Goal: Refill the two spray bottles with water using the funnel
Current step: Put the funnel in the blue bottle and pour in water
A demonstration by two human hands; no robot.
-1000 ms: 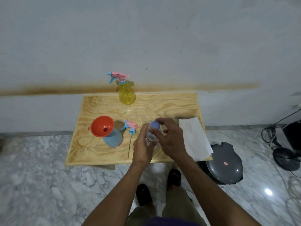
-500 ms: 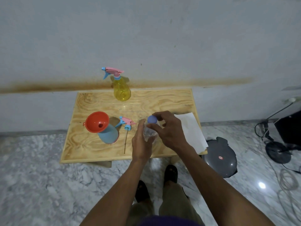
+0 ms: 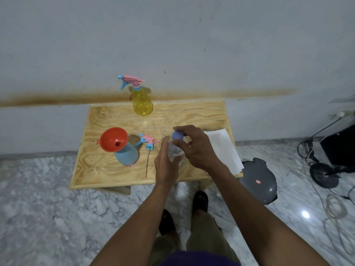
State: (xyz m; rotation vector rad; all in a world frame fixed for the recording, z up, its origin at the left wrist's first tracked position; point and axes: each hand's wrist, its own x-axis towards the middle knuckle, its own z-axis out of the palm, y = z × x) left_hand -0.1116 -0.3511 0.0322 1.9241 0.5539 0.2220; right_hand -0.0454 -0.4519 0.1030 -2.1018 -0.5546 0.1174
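**Two hands on a water bottle over a small wooden table**

Seen from the person's head, a light plywood table (image 3: 107,169) stands against a grey wall. The left hand (image 3: 166,166) wraps its grip around a clear plastic water bottle (image 3: 175,150), and the right hand (image 3: 196,148) pinches the bottle's blue cap (image 3: 177,135) with fingers closed. At ten o'clock from the hands, an orange plastic funnel (image 3: 113,140) sits in the neck of a pale blue spray bottle (image 3: 127,155). Its pink-and-blue trigger head (image 3: 148,142), tube attached, lies on the table between that bottle and the hands. At twelve o'clock, near the wall, stands a yellow spray bottle (image 3: 143,103), trigger on. A white paper sheet (image 3: 222,148) lies at three o'clock.
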